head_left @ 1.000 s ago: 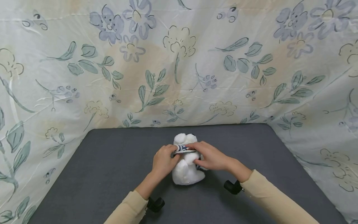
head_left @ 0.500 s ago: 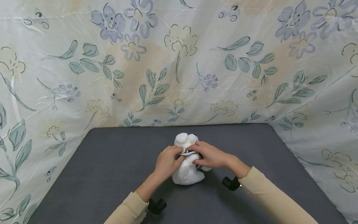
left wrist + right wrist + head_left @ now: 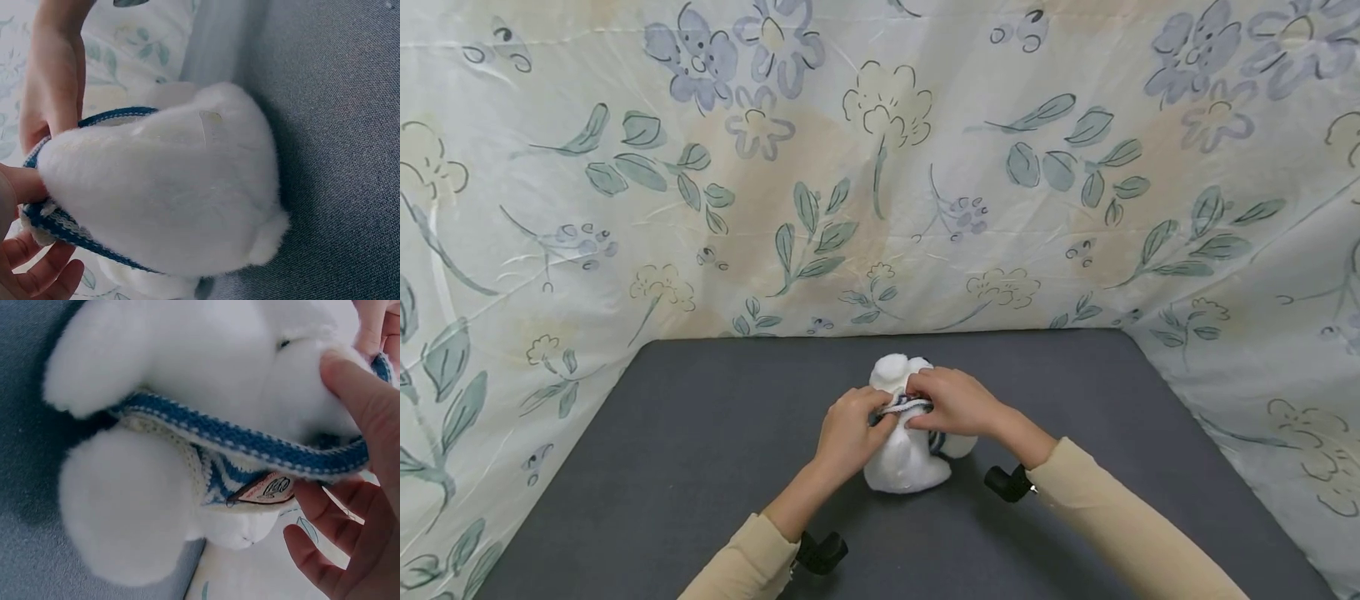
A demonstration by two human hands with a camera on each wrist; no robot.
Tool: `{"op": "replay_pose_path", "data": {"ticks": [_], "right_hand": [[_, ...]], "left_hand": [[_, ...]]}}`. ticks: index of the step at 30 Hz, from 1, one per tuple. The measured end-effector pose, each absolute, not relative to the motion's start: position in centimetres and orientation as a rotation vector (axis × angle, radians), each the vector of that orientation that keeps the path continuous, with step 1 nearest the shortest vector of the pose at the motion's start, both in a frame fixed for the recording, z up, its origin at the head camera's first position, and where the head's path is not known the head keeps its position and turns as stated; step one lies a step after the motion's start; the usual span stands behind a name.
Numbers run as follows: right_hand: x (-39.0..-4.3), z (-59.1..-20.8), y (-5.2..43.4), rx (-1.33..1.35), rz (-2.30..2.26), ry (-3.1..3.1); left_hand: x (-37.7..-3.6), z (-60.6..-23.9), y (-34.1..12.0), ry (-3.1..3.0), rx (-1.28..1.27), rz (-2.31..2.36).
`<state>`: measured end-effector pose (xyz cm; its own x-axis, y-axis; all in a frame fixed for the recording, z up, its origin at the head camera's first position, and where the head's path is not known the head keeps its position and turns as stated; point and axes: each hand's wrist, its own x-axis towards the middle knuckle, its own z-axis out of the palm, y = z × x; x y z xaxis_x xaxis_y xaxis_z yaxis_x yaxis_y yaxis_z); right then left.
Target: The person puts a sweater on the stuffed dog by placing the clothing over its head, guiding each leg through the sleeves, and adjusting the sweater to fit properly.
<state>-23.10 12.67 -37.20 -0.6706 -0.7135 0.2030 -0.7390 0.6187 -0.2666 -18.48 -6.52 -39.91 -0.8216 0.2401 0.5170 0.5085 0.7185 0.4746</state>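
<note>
Now | left hand [image 3: 850,433] pinches knit band [image 3: 908,407] | right hand [image 3: 951,402] grips it, seemingly | plush toy [image 3: 906,462] upright

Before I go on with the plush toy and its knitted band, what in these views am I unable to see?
- Plush toy face: head view, covered by both hands.
- Left hand fingertips: head view, tucked behind the toy; left wrist view cuts the hand at the frame edge.
- Label print on the knitted band: right wrist view, too small to read.
- Right hand: right wrist view, partly cropped by the edge.
</note>
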Motion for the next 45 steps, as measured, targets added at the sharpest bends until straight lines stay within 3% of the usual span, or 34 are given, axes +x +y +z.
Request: {"op": "replay_pose_path", "data": {"ticks": [29,45], "right_hand": [[-22.9,-38.5,11.0,0.927,0.463,-2.685],[-23.2,-39.4,11.3,1.027,0.584,-2.587]], "left_hand": [[-18.4,-39.8,-6.8,-2.446,-0.570,-0.786],[-18.4,-39.9,-7.2,-2.415,-0.543,-0.770]]}}
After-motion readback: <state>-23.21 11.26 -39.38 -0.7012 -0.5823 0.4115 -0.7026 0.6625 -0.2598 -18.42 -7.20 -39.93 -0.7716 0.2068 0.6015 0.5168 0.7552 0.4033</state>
